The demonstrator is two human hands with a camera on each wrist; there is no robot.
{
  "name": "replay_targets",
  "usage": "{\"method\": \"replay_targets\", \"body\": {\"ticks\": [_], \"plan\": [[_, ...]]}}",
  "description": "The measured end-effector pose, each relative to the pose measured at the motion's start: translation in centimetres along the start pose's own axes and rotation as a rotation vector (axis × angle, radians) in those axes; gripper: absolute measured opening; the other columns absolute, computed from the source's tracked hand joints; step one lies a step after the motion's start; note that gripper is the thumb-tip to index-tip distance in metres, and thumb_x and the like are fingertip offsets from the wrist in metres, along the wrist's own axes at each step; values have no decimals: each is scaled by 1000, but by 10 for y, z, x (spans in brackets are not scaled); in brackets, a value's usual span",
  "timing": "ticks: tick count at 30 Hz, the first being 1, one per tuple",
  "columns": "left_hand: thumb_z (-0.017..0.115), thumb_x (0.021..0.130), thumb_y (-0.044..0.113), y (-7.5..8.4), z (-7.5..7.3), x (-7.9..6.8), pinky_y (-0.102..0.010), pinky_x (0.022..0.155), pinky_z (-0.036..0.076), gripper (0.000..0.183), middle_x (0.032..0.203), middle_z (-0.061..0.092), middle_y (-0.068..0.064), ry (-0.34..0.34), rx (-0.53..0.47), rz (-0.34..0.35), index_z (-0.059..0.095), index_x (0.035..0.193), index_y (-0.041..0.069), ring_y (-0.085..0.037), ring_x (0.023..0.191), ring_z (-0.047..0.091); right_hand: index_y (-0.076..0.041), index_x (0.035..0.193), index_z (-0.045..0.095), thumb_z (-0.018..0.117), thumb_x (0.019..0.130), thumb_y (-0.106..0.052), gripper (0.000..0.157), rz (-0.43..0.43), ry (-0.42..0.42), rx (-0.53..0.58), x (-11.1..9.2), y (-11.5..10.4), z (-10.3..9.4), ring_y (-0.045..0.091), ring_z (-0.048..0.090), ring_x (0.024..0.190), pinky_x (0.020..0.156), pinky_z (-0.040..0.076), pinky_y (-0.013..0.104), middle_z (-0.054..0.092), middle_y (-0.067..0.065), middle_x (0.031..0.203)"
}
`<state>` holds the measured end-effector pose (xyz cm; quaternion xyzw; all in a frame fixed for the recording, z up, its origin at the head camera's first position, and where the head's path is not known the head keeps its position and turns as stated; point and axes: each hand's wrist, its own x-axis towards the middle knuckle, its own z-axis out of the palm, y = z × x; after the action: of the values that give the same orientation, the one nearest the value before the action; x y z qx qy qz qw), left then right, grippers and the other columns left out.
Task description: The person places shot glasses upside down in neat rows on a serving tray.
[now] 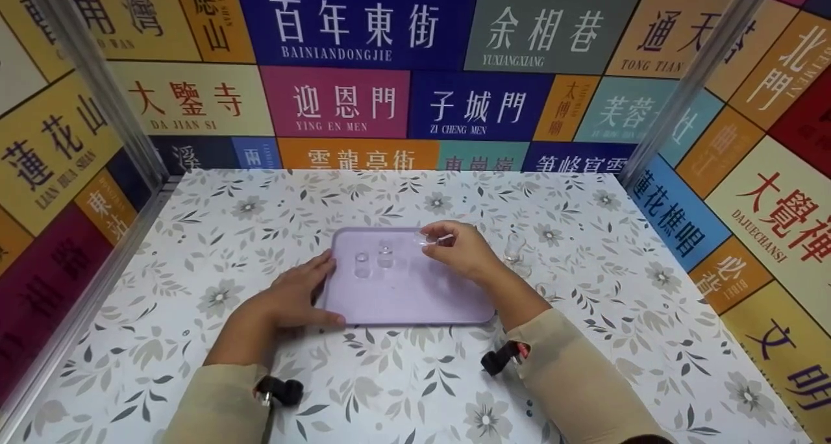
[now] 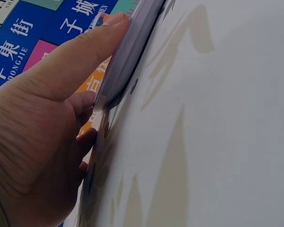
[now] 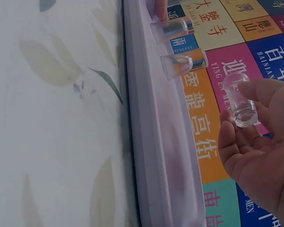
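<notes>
My left hand rests against the left side of a lavender tray, fingers spread along the edge and thumb at the front left corner. The left wrist view shows the thumb laid straight on the rim. Above the tray's back right part, my right hand pinches a small clear shot glass between thumb and fingers. That glass is tilted well over compared with the two on the tray. Those two, a left shot glass and a right shot glass, stand upright.
More clear glassware stands on the table to the right of the tray, partly hidden behind my right forearm. A floral cloth covers the table. Panels with printed signs rise behind and at both sides.
</notes>
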<state>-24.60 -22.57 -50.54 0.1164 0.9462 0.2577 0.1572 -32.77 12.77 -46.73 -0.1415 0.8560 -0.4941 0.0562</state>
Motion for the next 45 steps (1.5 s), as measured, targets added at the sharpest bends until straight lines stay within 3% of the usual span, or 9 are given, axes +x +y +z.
{"method": "replay_targets", "body": {"ticks": [6,11,16,22,32,39,45], "plan": [[83,71,81,0,0,0,-69,134,11,132,182,-2,19,-6,-1,-18,16,173,34,-39,170,4,-12,125,78,83,91,-16,35,24,-24,-52,11,1,7,22,64,100,84,52,28,77,9,122],[83,72,80,-1,0,0,-70,134,12,131,182,-1,17,-3,3,-5,16,173,32,-41,169,5,-14,123,79,84,86,-17,37,60,-39,-136,17,4,12,20,61,97,81,49,30,75,5,109],[83,75,78,-1,0,0,-68,134,15,129,183,2,10,16,24,47,18,174,25,-41,169,10,-14,122,80,83,82,-12,39,59,-67,-173,21,6,19,19,65,100,87,52,31,73,1,102],[82,74,78,0,0,0,-69,134,14,129,183,2,10,12,25,44,18,174,26,-41,169,10,-10,123,79,83,83,-10,40,45,-75,-128,23,7,27,19,67,101,85,55,27,75,4,107],[82,74,79,-1,0,0,-69,134,13,130,183,1,11,5,22,26,17,174,27,-42,169,9,-8,129,76,83,88,-9,42,80,-73,17,26,15,38,14,70,92,61,56,23,72,10,122],[82,74,80,-3,1,1,-70,133,12,130,183,1,12,7,16,27,17,174,28,-42,169,8,-11,141,70,86,88,-13,56,55,-57,11,19,11,33,20,69,101,68,57,24,71,9,131],[82,74,79,-4,0,1,-71,133,14,130,183,2,9,14,18,47,18,174,26,-44,168,10,-13,142,68,87,88,-15,57,10,-3,38,1,-1,9,24,70,110,82,59,27,72,9,133]]}}
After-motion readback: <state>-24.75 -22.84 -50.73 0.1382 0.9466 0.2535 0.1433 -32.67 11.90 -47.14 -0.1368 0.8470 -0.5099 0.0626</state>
